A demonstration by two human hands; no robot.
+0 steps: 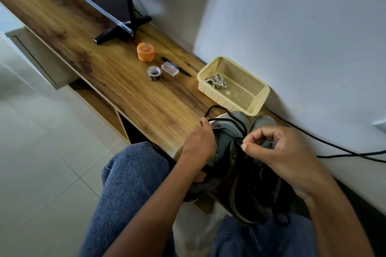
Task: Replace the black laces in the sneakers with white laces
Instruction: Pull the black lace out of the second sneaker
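The left hand [199, 142] curled round the side of the grey sneaker on the left [224, 142] and held it. The right hand [277, 152] pinched the thin black lace [240, 126] between thumb and finger. Both grey sneakers sat on the brown wooden shelf [125, 81], near its edge. The white laces [215, 80] lay in the yellow plastic basket [246, 98] just behind.

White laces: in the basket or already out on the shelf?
In. The white laces lie bundled in a corner of the yellow basket, untouched; both hands are at the sneakers with the black lace.
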